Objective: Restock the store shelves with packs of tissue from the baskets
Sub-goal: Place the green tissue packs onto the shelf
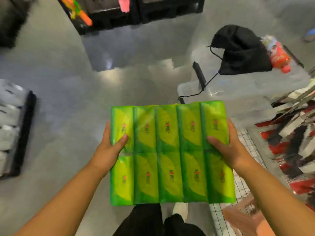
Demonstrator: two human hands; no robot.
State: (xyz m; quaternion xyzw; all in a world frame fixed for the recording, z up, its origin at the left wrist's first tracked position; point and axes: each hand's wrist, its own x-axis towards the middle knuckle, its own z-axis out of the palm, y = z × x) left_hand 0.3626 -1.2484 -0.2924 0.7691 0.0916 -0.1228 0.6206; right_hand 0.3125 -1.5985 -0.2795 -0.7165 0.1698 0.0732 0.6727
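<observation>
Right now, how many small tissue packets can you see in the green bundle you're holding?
10. Five across the far row, five across the near row of the green bundle, which the left hand and right hand grip by its sides. Any layer underneath is hidden.

1. Illumination: even, moderately bright indoor light falls from overhead, with no hard beam.
2. Glare: a pale reflected patch sits on the grey floor (pixel 109 64) at upper centre. A soft sheen crosses the wrapping of the green tissue pack (pixel 172 150).
3. Shadows: weak and diffuse. The dark display stand (pixel 119 16) is mirrored dully in the floor below it.
4. Sharpness: the pack is the clearest item, yet its printed labels are too soft to read.
5. Blur: the goods at the right edge (pixel 289 142) smear into red, black and white streaks. The basket at the left edge (pixel 15 130) is soft and blocky.
6. Distortion: wide-angle stretch is evident, and the forearms splay toward the lower corners.
</observation>
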